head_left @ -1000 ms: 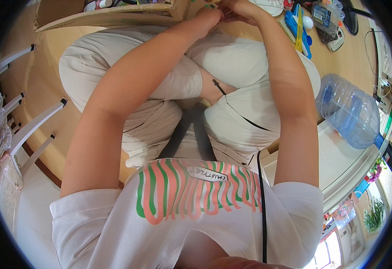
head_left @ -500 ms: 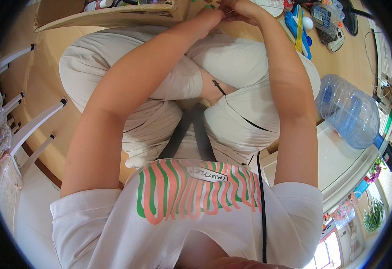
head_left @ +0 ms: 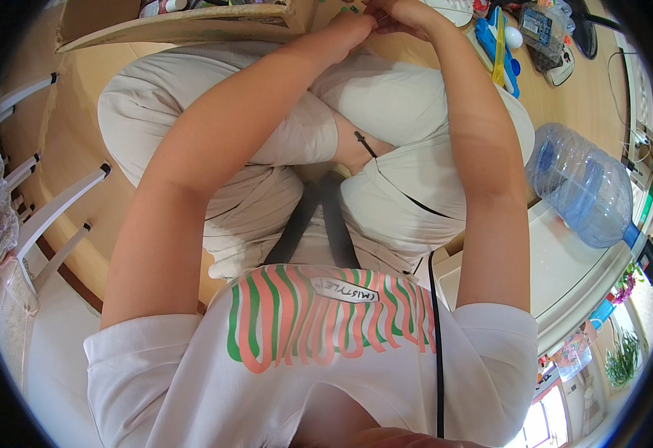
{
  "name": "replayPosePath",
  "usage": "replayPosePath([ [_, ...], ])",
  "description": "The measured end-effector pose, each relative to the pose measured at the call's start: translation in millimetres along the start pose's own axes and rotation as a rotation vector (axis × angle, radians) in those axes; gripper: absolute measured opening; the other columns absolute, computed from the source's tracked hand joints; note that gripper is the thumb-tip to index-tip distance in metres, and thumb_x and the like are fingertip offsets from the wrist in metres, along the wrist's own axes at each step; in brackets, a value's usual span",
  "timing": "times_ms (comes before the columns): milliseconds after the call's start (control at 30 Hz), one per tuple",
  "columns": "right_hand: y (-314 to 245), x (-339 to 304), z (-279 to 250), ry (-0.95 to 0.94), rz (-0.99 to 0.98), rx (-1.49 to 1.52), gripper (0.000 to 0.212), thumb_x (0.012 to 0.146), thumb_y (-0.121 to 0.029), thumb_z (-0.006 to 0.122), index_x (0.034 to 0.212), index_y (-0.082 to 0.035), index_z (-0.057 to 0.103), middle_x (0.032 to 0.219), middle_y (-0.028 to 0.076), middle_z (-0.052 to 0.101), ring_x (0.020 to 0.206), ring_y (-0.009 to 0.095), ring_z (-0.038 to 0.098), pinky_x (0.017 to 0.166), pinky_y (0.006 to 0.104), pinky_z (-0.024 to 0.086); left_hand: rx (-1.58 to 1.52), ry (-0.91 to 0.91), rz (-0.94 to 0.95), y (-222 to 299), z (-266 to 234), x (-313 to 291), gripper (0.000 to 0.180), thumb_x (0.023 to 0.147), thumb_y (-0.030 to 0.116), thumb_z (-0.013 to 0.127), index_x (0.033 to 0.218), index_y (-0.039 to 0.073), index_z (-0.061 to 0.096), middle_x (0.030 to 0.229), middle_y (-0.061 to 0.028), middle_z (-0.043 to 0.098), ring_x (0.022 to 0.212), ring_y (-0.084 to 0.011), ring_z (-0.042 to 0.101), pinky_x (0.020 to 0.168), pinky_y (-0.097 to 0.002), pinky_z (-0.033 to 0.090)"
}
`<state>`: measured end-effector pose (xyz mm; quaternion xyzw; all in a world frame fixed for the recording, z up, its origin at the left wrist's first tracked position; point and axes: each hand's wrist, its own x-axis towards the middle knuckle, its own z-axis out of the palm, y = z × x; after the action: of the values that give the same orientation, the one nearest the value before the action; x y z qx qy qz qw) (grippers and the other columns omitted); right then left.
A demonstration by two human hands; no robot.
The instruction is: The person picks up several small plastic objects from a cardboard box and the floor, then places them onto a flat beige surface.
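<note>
At the top edge of the head view, my left hand (head_left: 353,31) and my right hand (head_left: 403,16) meet, fingertip to fingertip. The fingers of both are bent in and pressed together, as if in a pinch. Whatever lies between them is too small or too hidden to name. Both forearms reach forward over my crossed legs in pale trousers (head_left: 386,97). Just left of my left hand stands an open cardboard box (head_left: 192,31). A few small green bits (head_left: 347,9) lie on the wooden surface beyond that hand.
On the right lie a blue tool-like object (head_left: 487,41) with a yellow strip (head_left: 499,56), a white ball (head_left: 513,37), and a dark bag (head_left: 542,33). A large clear water bottle (head_left: 580,187) lies farther right. White metal legs (head_left: 65,201) stand on the left.
My right hand's fingers have shifted very slightly where the hands meet. Arms, legs and surrounding things stay in place.
</note>
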<state>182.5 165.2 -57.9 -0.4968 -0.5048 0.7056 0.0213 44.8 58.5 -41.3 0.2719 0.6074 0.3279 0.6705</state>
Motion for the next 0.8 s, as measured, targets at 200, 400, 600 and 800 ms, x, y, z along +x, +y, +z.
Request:
replayPosePath([
  [200, 3.1, 1.7, -2.7, -0.009, -0.029, -0.044, 0.029, 0.100, -0.016, 0.057, 0.116, 0.004, 0.069, 0.094, 0.015, 0.072, 0.078, 0.027, 0.070, 0.068, 0.0385, 0.060, 0.113, -0.042, -0.058, -0.4, -2.1, 4.1, 0.025, 0.093, 0.035, 0.061, 0.099, 0.011, 0.066, 0.087, -0.0014, 0.056, 0.079, -0.0160, 0.048, 0.065, -0.0341, 0.037],
  [400, 3.2, 2.0, -3.0, 0.000, -0.028, -0.046, 0.029, 0.099, -0.016, 0.058, 0.118, 0.004, 0.070, 0.095, 0.015, 0.073, 0.078, 0.026, 0.070, 0.068, 0.0370, 0.060, 0.126, -0.067, -0.076, -1.6, -2.9, 8.2, 0.027, 0.094, 0.036, 0.060, 0.101, 0.010, 0.066, 0.091, -0.0021, 0.058, 0.082, -0.0171, 0.050, 0.070, -0.0348, 0.039],
  [600, 0.5, -0.2, -0.3, 0.000, -0.041, -0.060, 0.029, 0.099, -0.016, 0.058, 0.118, 0.003, 0.070, 0.095, 0.014, 0.073, 0.079, 0.025, 0.070, 0.069, 0.0367, 0.060, 0.125, -0.058, -0.068, -2.5, -4.3, 6.7, 0.027, 0.094, 0.035, 0.060, 0.102, 0.011, 0.066, 0.089, -0.0019, 0.058, 0.082, -0.0168, 0.050, 0.071, -0.0344, 0.040],
  [800, 8.9, 17.1, -16.9, 0.169, -0.258, -0.183, 0.026, 0.099, -0.016, 0.057, 0.108, 0.005, 0.071, 0.090, 0.014, 0.073, 0.078, 0.024, 0.070, 0.070, 0.0368, 0.058, 0.098, -0.014, -0.071, -3.1, 1.1, 10.3, 0.025, 0.096, 0.033, 0.060, 0.099, 0.010, 0.067, 0.091, -0.0037, 0.062, 0.083, -0.0160, 0.053, 0.069, -0.0335, 0.042],
])
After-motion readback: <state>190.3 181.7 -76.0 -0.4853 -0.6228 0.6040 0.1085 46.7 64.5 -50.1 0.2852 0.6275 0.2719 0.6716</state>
